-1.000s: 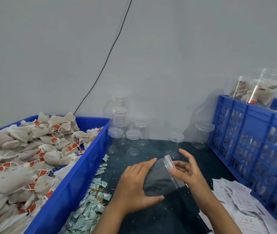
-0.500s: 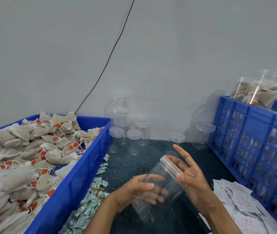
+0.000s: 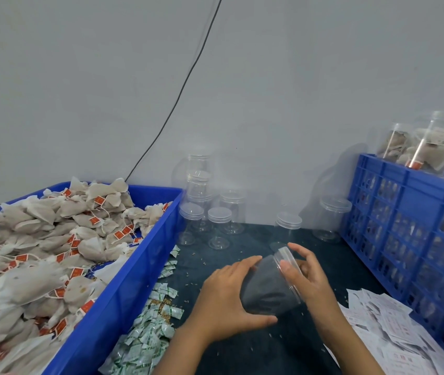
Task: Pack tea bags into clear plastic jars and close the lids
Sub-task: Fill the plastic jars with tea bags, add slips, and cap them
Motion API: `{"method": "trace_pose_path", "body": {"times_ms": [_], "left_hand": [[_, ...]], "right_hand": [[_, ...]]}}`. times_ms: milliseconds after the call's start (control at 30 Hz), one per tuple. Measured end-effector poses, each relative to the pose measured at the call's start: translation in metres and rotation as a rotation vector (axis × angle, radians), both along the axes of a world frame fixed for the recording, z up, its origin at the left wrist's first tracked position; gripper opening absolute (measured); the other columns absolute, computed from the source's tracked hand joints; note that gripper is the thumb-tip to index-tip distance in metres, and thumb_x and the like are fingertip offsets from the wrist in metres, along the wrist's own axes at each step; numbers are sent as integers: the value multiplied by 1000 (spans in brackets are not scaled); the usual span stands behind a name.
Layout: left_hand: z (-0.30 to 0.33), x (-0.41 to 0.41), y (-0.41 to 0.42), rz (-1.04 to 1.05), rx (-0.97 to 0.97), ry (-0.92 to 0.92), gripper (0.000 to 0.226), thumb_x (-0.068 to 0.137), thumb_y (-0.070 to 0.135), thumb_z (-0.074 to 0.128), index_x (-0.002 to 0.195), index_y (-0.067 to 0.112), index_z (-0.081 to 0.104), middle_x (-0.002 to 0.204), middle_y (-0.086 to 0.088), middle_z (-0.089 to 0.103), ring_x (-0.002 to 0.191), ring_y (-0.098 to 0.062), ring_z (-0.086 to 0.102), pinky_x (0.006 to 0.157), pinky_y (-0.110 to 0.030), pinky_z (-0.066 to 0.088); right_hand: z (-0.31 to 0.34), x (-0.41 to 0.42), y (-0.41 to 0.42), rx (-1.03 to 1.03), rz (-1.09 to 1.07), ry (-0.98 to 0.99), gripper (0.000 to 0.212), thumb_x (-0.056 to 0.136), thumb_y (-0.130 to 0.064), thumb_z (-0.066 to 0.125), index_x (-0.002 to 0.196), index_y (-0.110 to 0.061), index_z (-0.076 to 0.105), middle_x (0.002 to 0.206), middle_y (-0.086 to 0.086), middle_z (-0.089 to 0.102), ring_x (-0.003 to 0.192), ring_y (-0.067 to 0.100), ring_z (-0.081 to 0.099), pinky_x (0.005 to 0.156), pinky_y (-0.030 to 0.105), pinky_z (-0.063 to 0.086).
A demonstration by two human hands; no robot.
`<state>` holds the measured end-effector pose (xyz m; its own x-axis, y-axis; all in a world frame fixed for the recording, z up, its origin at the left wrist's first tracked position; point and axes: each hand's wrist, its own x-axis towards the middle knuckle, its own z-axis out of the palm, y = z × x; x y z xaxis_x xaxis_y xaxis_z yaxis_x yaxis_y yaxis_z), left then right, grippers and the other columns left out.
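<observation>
An empty clear plastic jar lies tilted between my hands above the dark table, its lid pointing up and to the right. My left hand grips the jar's body from the left. My right hand holds the lid end, thumb over the rim and fingers curled behind it. A blue tray at the left is heaped with tea bags that carry red tags.
Several empty lidded jars stand by the wall at the back. A blue crate at the right holds filled jars on top. Small green-white sachets lie beside the tray. Printed paper slips lie at the lower right.
My hands turned the jar over and lowered it. The left hand shifted from under the jar to its left side, and the right hand closed round the lid end.
</observation>
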<state>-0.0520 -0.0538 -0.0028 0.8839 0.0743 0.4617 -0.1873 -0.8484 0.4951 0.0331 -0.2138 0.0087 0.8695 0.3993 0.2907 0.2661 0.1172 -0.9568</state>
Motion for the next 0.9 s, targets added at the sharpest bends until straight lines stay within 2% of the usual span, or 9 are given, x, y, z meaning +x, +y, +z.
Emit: {"method": "trace_pose_path", "body": {"times_ms": [67,133,200,333,467,533,633,767,900], "left_hand": [[0,-2,1,-79,-293,96,86,56,66,75,132,45,42,120,25,60,107,5,58,100,-26,46],[-2,-1,2,-118,-497,125,79,57,60,77,128,40,46,116,18,64,105,1,62,98,-32,49],[-4,-1,3,-103,-571,91,81,59,57,79,129,40,43,121,22,61,111,4,58,101,-28,47],[-9,5,7,-74,-684,41,88,65,33,86,135,38,32,130,18,51,116,8,52,97,-16,43],[-19,10,14,-33,-723,23,100,65,16,89,140,34,25,140,11,46,126,0,48,106,-22,40],[-23,12,18,-5,-724,22,99,63,18,90,137,37,27,139,12,46,125,1,48,101,-17,40],[-29,14,23,10,-717,44,97,62,22,91,133,42,27,136,12,45,123,-2,49,98,-17,42],[-30,15,29,-28,-726,105,95,63,23,90,129,46,27,134,16,43,117,3,53,87,-11,45],[-28,14,29,-25,-740,130,97,62,23,91,129,48,26,133,18,43,112,10,53,81,-4,43]], "right_hand": [[3,3,-2,119,-25,47,45,76,-43,71,116,-27,60,105,1,70,96,14,69,74,25,53],[6,8,-7,255,-47,114,43,82,-46,66,118,-23,59,112,7,67,105,20,67,85,36,53],[7,13,-11,392,-42,258,44,85,-48,56,120,-22,56,118,15,63,110,27,64,94,46,50],[-6,20,-8,535,38,693,43,96,-45,44,128,-17,47,124,31,53,116,44,54,92,55,47],[-23,16,3,537,71,931,32,102,-28,39,122,-5,49,135,35,44,126,48,44,91,54,49],[-28,17,8,497,31,896,19,102,-19,41,113,-7,51,134,33,45,125,44,47,79,45,56],[-36,20,14,412,-110,721,29,100,-6,43,128,-4,48,132,29,48,121,40,51,99,44,47],[-46,15,17,-161,-319,149,31,92,6,46,106,-14,64,116,9,61,110,25,56,95,35,44],[-49,10,16,-403,-300,-91,32,86,8,49,101,-15,66,111,4,61,105,19,56,90,29,40]]}}
